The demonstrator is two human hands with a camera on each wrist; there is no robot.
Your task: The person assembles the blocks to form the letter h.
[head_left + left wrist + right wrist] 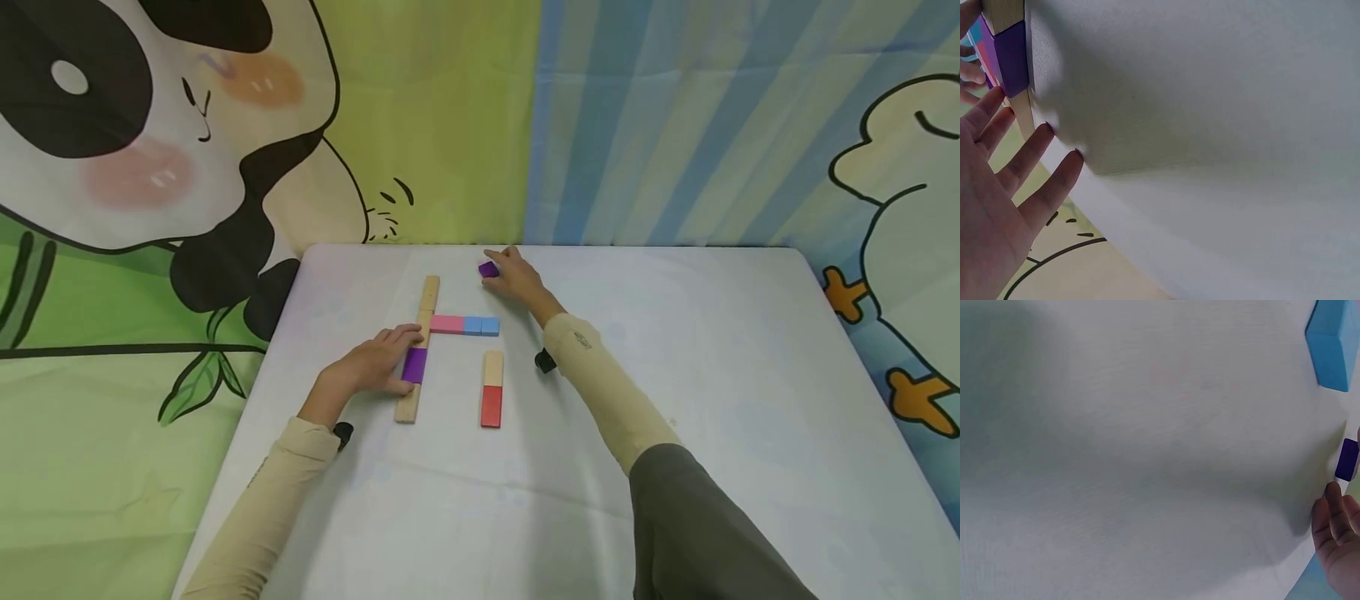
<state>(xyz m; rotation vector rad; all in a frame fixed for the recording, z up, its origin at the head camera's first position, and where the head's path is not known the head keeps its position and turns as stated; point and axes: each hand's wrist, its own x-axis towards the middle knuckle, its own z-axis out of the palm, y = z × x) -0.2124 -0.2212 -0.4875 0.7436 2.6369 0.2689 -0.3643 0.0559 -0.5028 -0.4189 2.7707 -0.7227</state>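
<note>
Several coloured and plain wooden blocks lie on the white table. In the head view, my left hand (pixel 377 360) rests along a long row made of plain wooden blocks (pixel 407 406) and a purple block (pixel 414 365). Its fingers are extended in the left wrist view, close to the purple block (pixel 1011 59) there. Near the far table edge, my right hand (pixel 517 277) pinches a small purple block (pixel 488 269) between thumb and index finger. The right wrist view shows this small purple block (pixel 1347 460) only at its right edge, with the grip partly cut off.
A pink block (pixel 447 324) and two blue blocks (pixel 482 326) branch rightward from the long row. Nearer the person, a plain wooden block (pixel 492 368) touches a red block (pixel 491 407) end to end. Patterned cloth (pixel 442 125) hangs behind the table.
</note>
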